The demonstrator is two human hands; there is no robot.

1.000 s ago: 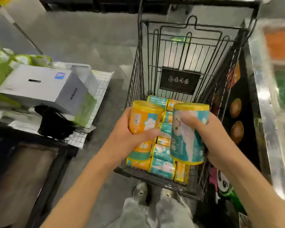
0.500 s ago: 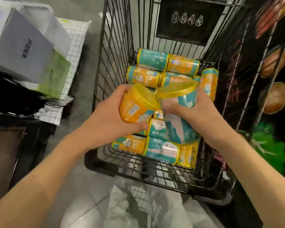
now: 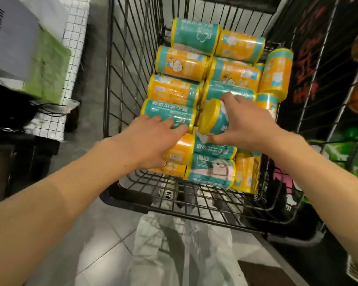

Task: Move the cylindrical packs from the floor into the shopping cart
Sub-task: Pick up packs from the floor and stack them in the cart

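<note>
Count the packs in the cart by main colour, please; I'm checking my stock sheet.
Mostly teal packs: 6
Mostly orange packs: 9
Total: 15 visible in the shopping cart; any packs beneath the pile are hidden.

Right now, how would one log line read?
left hand: resting on orange pack | right hand: gripping teal pack | cart: part-filled
</note>
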